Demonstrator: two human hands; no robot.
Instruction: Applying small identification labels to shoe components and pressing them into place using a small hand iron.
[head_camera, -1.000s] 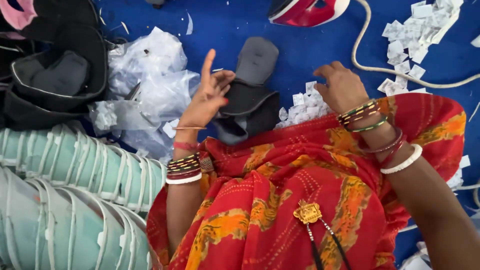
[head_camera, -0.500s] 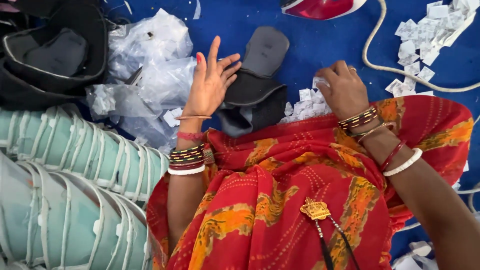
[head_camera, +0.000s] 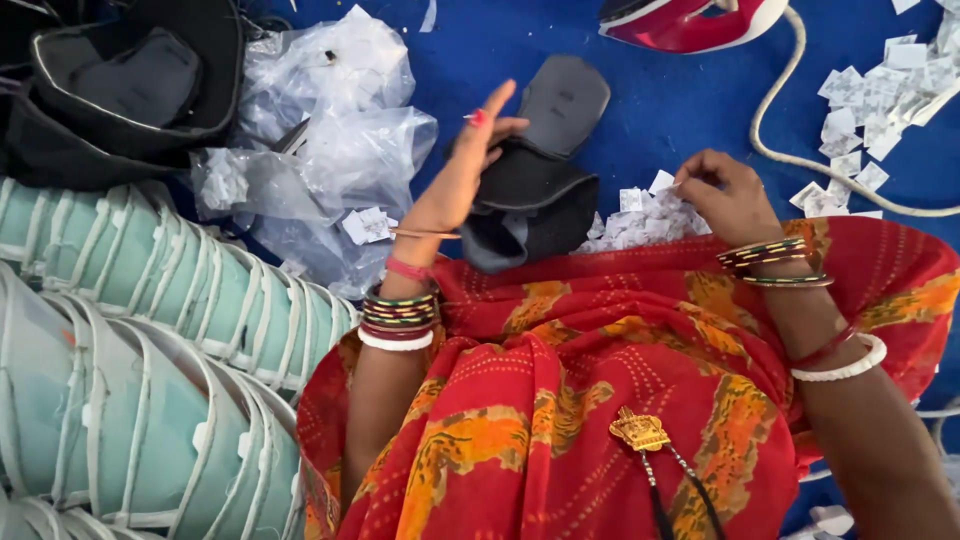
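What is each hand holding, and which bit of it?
The left hand rests on the dark fabric piece at its near edge. The right hand pinches among small white paper tags; its grip cannot be told.

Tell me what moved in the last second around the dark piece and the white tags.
The left hand closed in from an upraised finger onto the dark folded piece, fingers now resting along its top edge. The right hand dipped its fingertips into the white tags; whether it picked one up is unclear. The plastic bags and stacked pale-green pieces stayed put.
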